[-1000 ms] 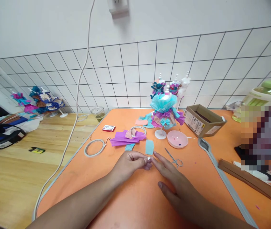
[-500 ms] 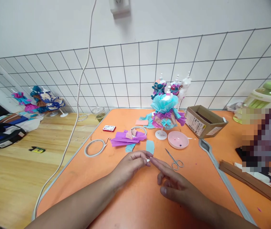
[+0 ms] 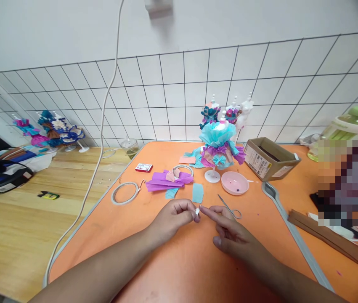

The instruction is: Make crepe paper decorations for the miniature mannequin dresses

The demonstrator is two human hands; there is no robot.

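My left hand [image 3: 174, 216] hovers over the orange table [image 3: 179, 269], its fingers pinched on a tiny white scrap [image 3: 197, 212]. My right hand [image 3: 229, 233] is beside it; its stretched forefinger touches the same scrap while the other fingers curl under. Just beyond lie a light-blue paper piece [image 3: 197, 192] and small scissors [image 3: 231, 208]. Further back stands a small mannequin in a blue and purple paper dress [image 3: 219, 147].
Purple crepe paper [image 3: 168, 181], two tape rings [image 3: 124, 193], a pink dish [image 3: 234, 183], a cardboard box [image 3: 269, 159] and a red card box [image 3: 144, 167] lie on the table. A white cable [image 3: 101, 139] hangs at the left. More paper figures [image 3: 54, 130] stand on the wooden bench.
My right hand has lifted off the table and curled its fingers, keeping only the forefinger on the scrap. My left hand stays pinched in nearly the same place.
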